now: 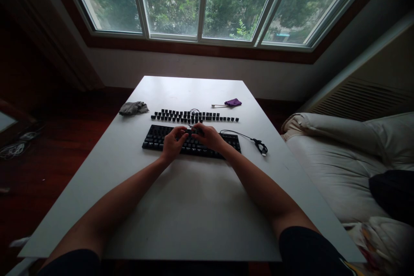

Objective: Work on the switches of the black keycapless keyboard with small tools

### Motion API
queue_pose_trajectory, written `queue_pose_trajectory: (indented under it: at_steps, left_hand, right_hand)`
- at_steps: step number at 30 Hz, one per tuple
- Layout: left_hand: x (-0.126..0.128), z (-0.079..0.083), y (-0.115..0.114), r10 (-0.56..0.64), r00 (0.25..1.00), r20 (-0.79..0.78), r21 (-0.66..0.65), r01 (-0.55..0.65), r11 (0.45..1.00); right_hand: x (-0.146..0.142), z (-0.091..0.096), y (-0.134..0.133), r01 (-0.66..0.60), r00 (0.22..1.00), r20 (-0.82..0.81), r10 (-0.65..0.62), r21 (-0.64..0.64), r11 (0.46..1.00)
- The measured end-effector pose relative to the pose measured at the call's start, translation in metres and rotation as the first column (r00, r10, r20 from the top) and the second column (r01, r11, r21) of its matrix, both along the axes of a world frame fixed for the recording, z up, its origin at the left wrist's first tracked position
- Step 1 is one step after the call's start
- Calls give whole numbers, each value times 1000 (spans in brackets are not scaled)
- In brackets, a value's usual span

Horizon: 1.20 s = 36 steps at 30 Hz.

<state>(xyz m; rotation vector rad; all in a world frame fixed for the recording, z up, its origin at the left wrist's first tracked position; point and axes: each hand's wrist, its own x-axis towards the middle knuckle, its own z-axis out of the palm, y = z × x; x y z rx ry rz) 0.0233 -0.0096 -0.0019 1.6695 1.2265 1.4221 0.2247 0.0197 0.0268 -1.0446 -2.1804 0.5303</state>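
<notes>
A black keyboard (155, 138) lies on the white table (181, 207), with rows of loose black keycaps (181, 115) laid out behind it. Both of my hands rest over the middle of the keyboard. My left hand (173, 142) has its fingers curled and its thumb and fingertips pinched toward the right hand. My right hand (208, 136) is closed round a small thin wire tool at the keys; the tool is too small to name. The two hands nearly touch.
The keyboard's black cable (258, 143) curls on the table to the right. A grey cloth (133, 108) lies at the back left, a purple cloth (233, 102) with a small brush at the back right. A bed with white bedding (339, 168) stands right of the table.
</notes>
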Motion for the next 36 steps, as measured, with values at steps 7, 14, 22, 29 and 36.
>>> queue_pose_trajectory:
  at_steps: [7, 14, 22, 29, 36]
  left_hand:
    - [1, -4, 1, -27, 997, 69, -14, 28, 1000]
    - [2, -8, 5, -52, 986, 161, -32, 58, 998]
    - [1, -5, 6, -103, 974, 202, -51, 116, 992]
    - [2, -5, 6, -129, 965, 229, -43, 143, 989]
    - [3, -2, 4, -135, 962, 238, -74, 156, 985]
  right_hand:
    - [-2, -2, -2, 23, 999, -30, -22, 16, 1000]
    - [0, -2, -2, -33, 998, -45, 33, 2, 999]
    - [-1, -7, -2, -7, 999, -40, 8, 24, 1000]
    - [0, -6, -1, -77, 992, -95, 79, 26, 997]
    - [-1, -11, 2, -41, 995, -89, 40, -6, 999]
